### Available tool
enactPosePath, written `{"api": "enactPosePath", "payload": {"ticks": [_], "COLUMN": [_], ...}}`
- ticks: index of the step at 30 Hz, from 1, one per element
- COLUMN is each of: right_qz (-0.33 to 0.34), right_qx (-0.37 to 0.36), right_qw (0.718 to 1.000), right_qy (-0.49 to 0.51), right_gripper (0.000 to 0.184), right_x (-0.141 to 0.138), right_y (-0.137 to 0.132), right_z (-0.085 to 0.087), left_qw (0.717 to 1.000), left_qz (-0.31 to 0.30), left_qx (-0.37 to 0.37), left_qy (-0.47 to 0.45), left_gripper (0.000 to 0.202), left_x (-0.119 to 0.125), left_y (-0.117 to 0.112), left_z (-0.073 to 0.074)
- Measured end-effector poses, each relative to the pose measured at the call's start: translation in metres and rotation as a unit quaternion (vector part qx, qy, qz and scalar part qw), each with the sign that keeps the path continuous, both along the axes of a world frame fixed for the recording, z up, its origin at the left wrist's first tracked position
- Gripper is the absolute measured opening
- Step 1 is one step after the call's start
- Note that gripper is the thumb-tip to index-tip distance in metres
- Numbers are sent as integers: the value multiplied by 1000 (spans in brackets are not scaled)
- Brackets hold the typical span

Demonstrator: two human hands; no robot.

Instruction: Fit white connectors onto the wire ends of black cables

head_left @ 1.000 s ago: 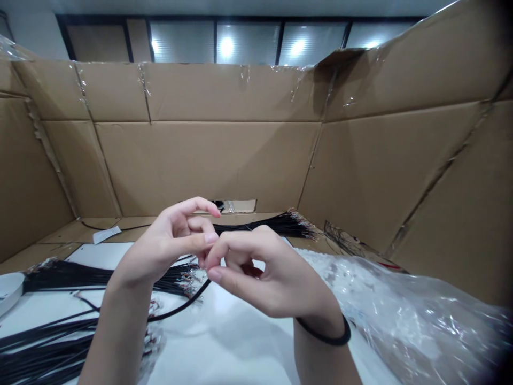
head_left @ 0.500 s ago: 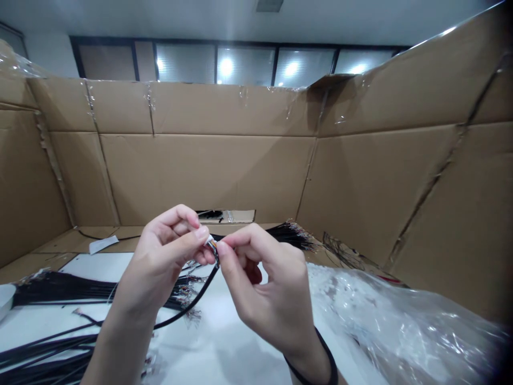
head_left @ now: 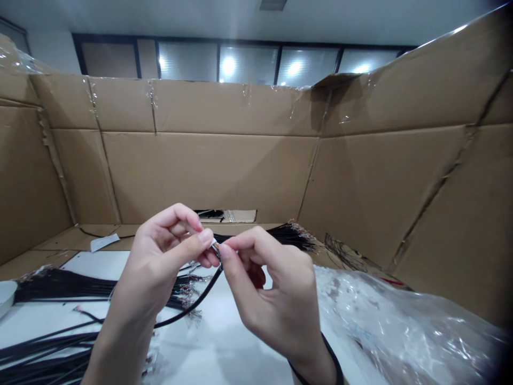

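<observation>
Black cable (head_left: pixel 188 309): one thin lead, its end pinched between both hands above the tabletop. From there it droops down and to the left and disappears behind the left forearm.
Cable tip (head_left: pixel 215 246): a small pale connector with short coloured wires, just where the two thumbs meet; too small to tell more.
Left hand (head_left: pixel 160 262): thumb and forefinger closed narrowly on the tip from the left, other fingers curled behind.
Right hand (head_left: pixel 276 291): thumb and forefinger nipped on the same tip from the right, remaining fingers folded toward the palm. A black band (head_left: pixel 335 363) circles the wrist.
Near bundles (head_left: pixel 60 286): heaps of like black leads lying flat at the left, bare ends pointing toward the hands.
Far bundle (head_left: pixel 288 232): more black leads behind the hands, near the back wall.
Plastic bag (head_left: pixel 401 326): clear and crumpled, spread out at the right.
Tabletop (head_left: pixel 224 347): white, beneath the hands.
Cardboard walls (head_left: pixel 208 171): taped brown panels enclosing the table on three sides.
</observation>
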State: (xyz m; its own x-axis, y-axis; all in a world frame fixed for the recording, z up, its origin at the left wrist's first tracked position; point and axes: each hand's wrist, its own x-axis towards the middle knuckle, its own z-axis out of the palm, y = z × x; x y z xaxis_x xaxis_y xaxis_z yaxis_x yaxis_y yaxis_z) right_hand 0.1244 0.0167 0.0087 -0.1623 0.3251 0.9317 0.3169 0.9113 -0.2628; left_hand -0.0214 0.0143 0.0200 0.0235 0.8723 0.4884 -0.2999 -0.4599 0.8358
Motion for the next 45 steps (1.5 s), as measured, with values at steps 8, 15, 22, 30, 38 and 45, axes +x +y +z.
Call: {"api": "enactPosePath", "payload": {"ticks": [8, 15, 22, 30, 38, 45], "right_qz": [-30, -74, -88, -85, -63, 61], "right_qx": [6, 39, 58, 60, 40, -64], "right_qw": [999, 995, 993, 993, 996, 995], "right_qy": [-21, -51, -61, -62, -53, -55], "right_gripper": [12, 13, 14, 13, 13, 15], "right_x": [1, 0, 0, -1, -2, 5], "right_y": [-1, -1, 0, 1, 2, 6], "right_z": [-3, -4, -3, -3, -3, 2], "left_qw": [1000, 998, 998, 998, 997, 994], "left_qz": [21, 47, 36, 40, 49, 59], "left_qx": [1, 13, 25, 17, 26, 35], "left_qy": [21, 40, 34, 36, 50, 90], "left_gripper": [16, 15, 14, 14, 14, 15], "left_x": [-1, -1, -3, -4, -4, -4], "left_y": [-3, -3, -4, -4, -3, -6], "left_z": [2, 0, -2, -1, -1, 0]}}
